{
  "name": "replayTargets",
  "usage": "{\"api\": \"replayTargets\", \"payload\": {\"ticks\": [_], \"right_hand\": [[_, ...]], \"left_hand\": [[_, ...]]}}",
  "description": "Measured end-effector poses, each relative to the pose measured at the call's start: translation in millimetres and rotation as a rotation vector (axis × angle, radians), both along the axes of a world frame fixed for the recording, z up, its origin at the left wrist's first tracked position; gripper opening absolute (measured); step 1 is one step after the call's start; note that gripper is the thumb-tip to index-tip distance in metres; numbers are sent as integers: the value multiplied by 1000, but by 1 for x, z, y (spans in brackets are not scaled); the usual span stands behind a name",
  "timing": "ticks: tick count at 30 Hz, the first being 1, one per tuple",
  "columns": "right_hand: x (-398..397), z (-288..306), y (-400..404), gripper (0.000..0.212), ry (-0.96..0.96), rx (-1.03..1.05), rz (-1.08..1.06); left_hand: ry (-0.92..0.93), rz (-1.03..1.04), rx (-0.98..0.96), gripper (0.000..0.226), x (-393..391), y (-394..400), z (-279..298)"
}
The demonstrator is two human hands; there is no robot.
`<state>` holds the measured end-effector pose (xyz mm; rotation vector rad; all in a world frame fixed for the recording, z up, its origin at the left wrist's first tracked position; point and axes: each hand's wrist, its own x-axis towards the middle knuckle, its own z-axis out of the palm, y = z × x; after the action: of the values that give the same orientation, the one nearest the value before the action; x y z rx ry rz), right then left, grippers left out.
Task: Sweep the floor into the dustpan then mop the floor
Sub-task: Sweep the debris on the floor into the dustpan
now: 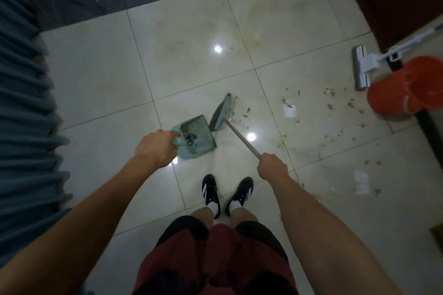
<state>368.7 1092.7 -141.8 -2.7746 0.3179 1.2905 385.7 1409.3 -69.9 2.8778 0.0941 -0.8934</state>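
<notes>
Dustpan [195, 135]: on the floor [100, 74] at frame centre, a little dark debris inside, mouth facing the broom head.
Left hand [155, 148]: clenched round the dustpan's handle.
Right hand [272, 166]: gripping the broom [221, 112] by its stick; head just beside the pan's lip.
Done: sweeping looks barely begun.
Left: crumbs and paper scraps [290, 110] scattered across the right of the frame; stains above centre.
Mop [362, 67]: untouched at upper right, beside an orange bucket [393, 96].

no readable text, labels, brands or numbers on anything in view
</notes>
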Motion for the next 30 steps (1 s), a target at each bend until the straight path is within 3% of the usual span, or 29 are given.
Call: {"api": "replayTargets", "payload": {"ticks": [10,23,30], "right_hand": [[-99,5,-55,28,-10,-34,-255],[-282,17,-165,33,-2,-68,-542],[-334,34,-199,30,-88,-72,-613]], "left_hand": [[-21,-183,-7,29,-16,-52,-4],[-81,-449,31,35,-105,-186,1],[-83,-585,0,30,-136,-254,6]]}}
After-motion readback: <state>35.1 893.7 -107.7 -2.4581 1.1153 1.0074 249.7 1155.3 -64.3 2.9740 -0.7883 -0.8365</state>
